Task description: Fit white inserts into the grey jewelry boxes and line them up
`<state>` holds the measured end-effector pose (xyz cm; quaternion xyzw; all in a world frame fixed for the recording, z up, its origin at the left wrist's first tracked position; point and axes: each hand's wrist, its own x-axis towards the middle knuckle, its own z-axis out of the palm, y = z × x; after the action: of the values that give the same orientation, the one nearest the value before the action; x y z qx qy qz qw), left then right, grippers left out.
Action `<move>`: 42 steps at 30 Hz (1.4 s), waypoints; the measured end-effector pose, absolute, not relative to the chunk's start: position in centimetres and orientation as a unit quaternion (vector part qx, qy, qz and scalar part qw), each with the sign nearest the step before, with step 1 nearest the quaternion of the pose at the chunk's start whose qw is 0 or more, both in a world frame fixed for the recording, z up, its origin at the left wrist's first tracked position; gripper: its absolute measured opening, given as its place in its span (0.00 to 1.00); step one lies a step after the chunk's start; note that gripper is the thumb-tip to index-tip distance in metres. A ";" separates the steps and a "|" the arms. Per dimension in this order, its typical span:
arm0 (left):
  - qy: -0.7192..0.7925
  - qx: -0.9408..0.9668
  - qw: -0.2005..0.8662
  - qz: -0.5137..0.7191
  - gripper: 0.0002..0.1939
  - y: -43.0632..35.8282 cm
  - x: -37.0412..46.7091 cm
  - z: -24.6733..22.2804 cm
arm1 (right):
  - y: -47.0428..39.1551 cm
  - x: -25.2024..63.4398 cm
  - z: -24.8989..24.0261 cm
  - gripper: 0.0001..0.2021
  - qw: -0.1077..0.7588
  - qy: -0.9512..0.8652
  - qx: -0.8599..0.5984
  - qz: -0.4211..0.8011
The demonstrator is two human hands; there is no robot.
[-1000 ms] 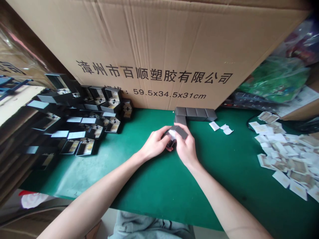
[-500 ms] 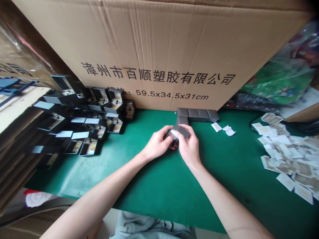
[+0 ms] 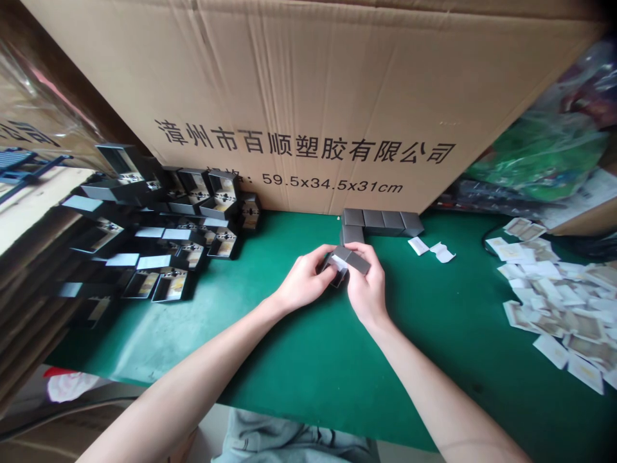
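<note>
Between my two hands, over the middle of the green table, is a small dark grey hinged box with its lid raised and something white inside. My left hand is closed around its left side, the thumb at the opening. On the other side my right hand grips the lid and edge, thumb at the front. Fingers cover much of the box. Just beyond the hands stands a row of closed grey boxes. Two white folded inserts lie to their right.
Many open dark boxes are piled at the left. A heap of white inserts covers the right side of the green table. A large cardboard carton walls off the back. Plastic bags lie at the far right.
The box in my hands has tilted slightly, its lid shifting a little to the right and down. My right thumb has moved down from the opening. Both hands still hold the box.
</note>
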<state>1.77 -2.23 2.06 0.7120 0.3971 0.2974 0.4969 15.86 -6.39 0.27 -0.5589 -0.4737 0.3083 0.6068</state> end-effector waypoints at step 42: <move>0.379 0.626 0.609 0.307 0.23 -2.0 1.7 2.1 | -6.1 15.9 -0.4 0.17 0.605 -0.503 -0.520 0.332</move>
<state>1.74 -2.02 2.09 0.6258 0.3795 0.3066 0.6086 15.89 -6.12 -0.36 -0.5203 -0.5033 0.3318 0.6049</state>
